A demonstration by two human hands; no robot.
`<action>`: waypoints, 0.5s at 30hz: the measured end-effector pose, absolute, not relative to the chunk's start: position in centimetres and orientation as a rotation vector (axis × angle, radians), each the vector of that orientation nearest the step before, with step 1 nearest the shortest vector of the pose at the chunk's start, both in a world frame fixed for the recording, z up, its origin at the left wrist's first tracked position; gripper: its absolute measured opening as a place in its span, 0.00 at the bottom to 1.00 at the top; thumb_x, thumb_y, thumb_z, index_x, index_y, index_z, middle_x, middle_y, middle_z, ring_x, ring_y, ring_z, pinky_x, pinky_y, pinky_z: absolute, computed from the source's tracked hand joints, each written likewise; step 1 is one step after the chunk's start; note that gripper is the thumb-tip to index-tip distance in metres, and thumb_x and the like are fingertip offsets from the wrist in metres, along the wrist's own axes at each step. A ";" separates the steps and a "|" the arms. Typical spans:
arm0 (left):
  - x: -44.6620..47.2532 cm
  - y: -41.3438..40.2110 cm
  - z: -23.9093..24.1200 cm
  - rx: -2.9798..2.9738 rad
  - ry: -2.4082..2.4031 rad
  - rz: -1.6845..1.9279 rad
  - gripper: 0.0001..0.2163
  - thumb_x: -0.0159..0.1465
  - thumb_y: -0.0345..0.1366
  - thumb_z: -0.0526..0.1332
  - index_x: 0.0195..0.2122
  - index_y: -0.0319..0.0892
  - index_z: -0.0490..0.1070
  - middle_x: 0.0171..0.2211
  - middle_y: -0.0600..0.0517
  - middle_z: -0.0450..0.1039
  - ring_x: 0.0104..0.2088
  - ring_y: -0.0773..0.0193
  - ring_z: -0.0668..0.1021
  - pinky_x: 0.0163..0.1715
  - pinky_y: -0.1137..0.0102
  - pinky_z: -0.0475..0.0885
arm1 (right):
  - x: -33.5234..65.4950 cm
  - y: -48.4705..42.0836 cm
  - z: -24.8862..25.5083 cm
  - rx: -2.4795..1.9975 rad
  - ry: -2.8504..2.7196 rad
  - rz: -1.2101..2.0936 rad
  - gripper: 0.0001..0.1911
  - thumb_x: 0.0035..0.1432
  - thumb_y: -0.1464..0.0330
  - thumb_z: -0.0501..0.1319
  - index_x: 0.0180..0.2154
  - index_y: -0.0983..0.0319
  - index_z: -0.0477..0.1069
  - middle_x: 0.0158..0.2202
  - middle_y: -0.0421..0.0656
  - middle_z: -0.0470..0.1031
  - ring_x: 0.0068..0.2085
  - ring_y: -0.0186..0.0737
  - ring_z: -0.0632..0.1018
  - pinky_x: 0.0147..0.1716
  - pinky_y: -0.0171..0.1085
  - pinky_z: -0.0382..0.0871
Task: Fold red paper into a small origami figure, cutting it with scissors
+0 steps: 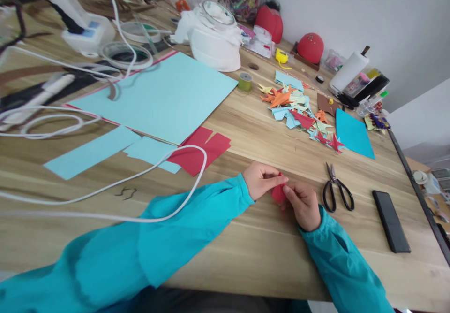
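A small piece of folded red paper (278,194) is pinched between my two hands just above the wooden table (246,252). My left hand (260,179) grips its upper edge between thumb and fingers. From the other side, my right hand (301,204) pinches it with thumb and forefinger; the lower fingers are partly hidden. Black-handled scissors (336,191) lie to the right of my right hand, blades pointing away. Beyond my left hand are cut red paper sheets (204,149) and light blue paper strips (92,151).
Folded paper pieces (295,106) are heaped toward the back, by a blue square sheet (354,133). A black phone (391,221) lies at right. A white cable (197,181) loops over my left sleeve. Large light blue sheets (158,97) and a green thread spool (245,82) lie farther back.
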State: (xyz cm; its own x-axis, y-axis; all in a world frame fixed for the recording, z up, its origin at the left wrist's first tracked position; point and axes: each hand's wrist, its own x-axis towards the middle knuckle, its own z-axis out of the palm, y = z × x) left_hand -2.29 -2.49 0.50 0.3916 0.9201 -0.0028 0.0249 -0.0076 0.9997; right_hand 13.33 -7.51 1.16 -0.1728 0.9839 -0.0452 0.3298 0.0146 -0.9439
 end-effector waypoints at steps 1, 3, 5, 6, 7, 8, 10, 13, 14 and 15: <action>-2.3 -2.5 0.4 1.393 0.925 0.895 0.19 0.51 0.48 0.63 0.15 0.36 0.70 0.11 0.57 0.58 0.17 0.74 0.60 0.17 0.76 0.53 | 13.3 -7.5 1.2 -1.378 -1.599 1.167 0.19 0.58 0.57 0.56 0.25 0.64 0.72 0.16 0.40 0.70 0.18 0.32 0.72 0.17 0.30 0.66; -2.2 -2.5 0.3 1.374 0.930 0.888 0.18 0.50 0.48 0.63 0.17 0.35 0.72 0.12 0.57 0.61 0.18 0.73 0.61 0.17 0.76 0.55 | 13.4 -7.5 1.1 -1.377 -1.617 1.150 0.19 0.58 0.57 0.56 0.25 0.64 0.72 0.16 0.40 0.70 0.18 0.32 0.72 0.17 0.30 0.66; -2.2 -2.5 0.2 1.347 0.926 0.873 0.17 0.49 0.48 0.64 0.19 0.35 0.73 0.13 0.56 0.63 0.18 0.73 0.63 0.17 0.76 0.56 | 13.4 -7.5 1.1 -1.378 -1.622 1.141 0.19 0.58 0.57 0.56 0.26 0.64 0.72 0.16 0.40 0.70 0.18 0.32 0.72 0.17 0.30 0.66; -2.1 -2.5 0.1 1.339 0.918 0.865 0.17 0.48 0.47 0.65 0.19 0.35 0.73 0.13 0.56 0.64 0.18 0.73 0.63 0.17 0.77 0.56 | 13.4 -7.5 1.1 -1.379 -1.622 1.134 0.18 0.58 0.57 0.56 0.25 0.64 0.72 0.16 0.39 0.70 0.18 0.32 0.72 0.17 0.30 0.66; -2.1 -2.5 0.1 1.337 0.910 0.856 0.17 0.47 0.47 0.65 0.19 0.35 0.73 0.13 0.56 0.65 0.17 0.73 0.63 0.17 0.77 0.57 | 13.4 -7.5 1.1 -1.382 -1.621 1.130 0.18 0.58 0.57 0.56 0.25 0.64 0.71 0.16 0.39 0.70 0.18 0.32 0.72 0.17 0.30 0.66; -2.1 -2.6 0.1 1.341 0.903 0.849 0.16 0.47 0.46 0.65 0.19 0.35 0.73 0.13 0.56 0.65 0.17 0.73 0.63 0.17 0.77 0.57 | 13.4 -7.5 1.0 -1.385 -1.621 1.127 0.18 0.58 0.57 0.56 0.25 0.64 0.71 0.16 0.39 0.70 0.18 0.32 0.72 0.17 0.30 0.66; -2.1 -2.6 0.0 1.357 0.904 0.845 0.16 0.48 0.46 0.64 0.19 0.35 0.73 0.13 0.55 0.65 0.17 0.73 0.63 0.17 0.77 0.57 | 13.4 -7.5 1.1 -1.391 -1.627 1.120 0.18 0.58 0.58 0.56 0.25 0.64 0.70 0.16 0.39 0.70 0.18 0.32 0.72 0.17 0.30 0.66; -2.1 -2.6 -0.1 1.384 0.923 0.852 0.15 0.49 0.45 0.63 0.19 0.35 0.72 0.13 0.55 0.64 0.17 0.73 0.62 0.16 0.77 0.55 | 13.4 -7.6 1.2 -1.392 -1.654 1.098 0.17 0.58 0.59 0.56 0.25 0.64 0.70 0.17 0.39 0.70 0.18 0.32 0.71 0.18 0.30 0.65; -2.0 -2.6 -0.1 1.390 0.923 0.854 0.15 0.50 0.45 0.63 0.19 0.35 0.72 0.13 0.55 0.64 0.17 0.73 0.62 0.16 0.77 0.55 | 13.4 -7.6 1.2 -1.392 -1.660 1.090 0.16 0.58 0.59 0.56 0.25 0.64 0.69 0.16 0.39 0.70 0.18 0.31 0.71 0.18 0.30 0.65; -2.0 -2.6 -0.2 1.394 0.920 0.856 0.15 0.50 0.45 0.62 0.19 0.35 0.72 0.13 0.56 0.64 0.17 0.73 0.62 0.16 0.77 0.55 | 13.3 -7.5 1.2 -1.393 -1.663 1.085 0.16 0.58 0.60 0.56 0.25 0.64 0.69 0.16 0.39 0.70 0.18 0.31 0.71 0.18 0.30 0.64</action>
